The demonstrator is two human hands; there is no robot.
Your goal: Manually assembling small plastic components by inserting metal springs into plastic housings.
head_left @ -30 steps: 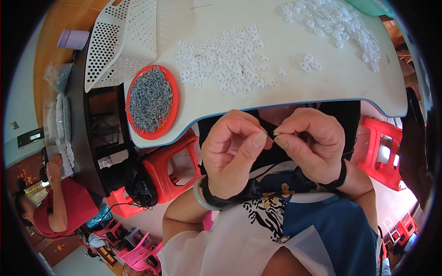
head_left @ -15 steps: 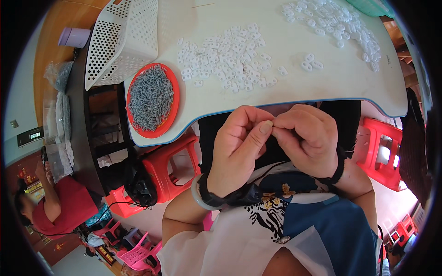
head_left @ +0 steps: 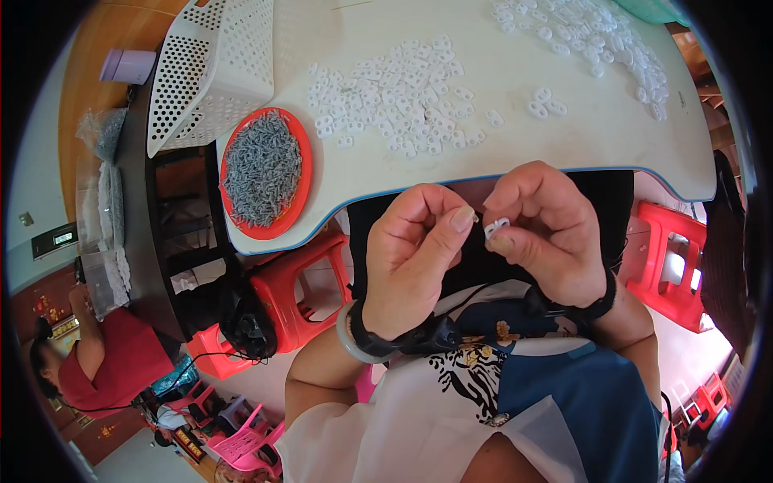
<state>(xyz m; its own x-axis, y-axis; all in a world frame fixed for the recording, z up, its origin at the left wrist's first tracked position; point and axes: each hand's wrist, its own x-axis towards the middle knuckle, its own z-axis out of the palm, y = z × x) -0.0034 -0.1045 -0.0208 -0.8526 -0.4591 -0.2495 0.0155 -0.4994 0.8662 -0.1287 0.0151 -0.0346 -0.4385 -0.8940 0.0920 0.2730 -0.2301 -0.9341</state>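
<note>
My left hand (head_left: 415, 258) is closed in a pinch, thumb against forefinger. Only a tiny tip shows at its fingertips, too small to name. Just across from it, my right hand (head_left: 555, 241) grips a small white two-holed plastic piece (head_left: 497, 228) between thumb and fingers. Both hands are in front of the table's near edge, above my lap, a short gap between them. On the table (head_left: 346, 173), a wide pile of similar white two-holed pieces (head_left: 394, 92) lies beyond my hands. A red plate (head_left: 304, 173) heaped with small grey screw-like pieces (head_left: 262, 169) stands to the left.
A white perforated basket (head_left: 189, 88) stands at the far left. More white pieces (head_left: 600, 40) are heaped at the far right, with a few (head_left: 547, 103) nearer. Red stools (head_left: 302, 282) flank me below the table. A person in red (head_left: 121, 362) is at the left.
My hands, fingertips touching before, have come apart. The right hand has turned and opened up slightly, so the white piece between its fingers now shows. The left hand keeps its pinch.
</note>
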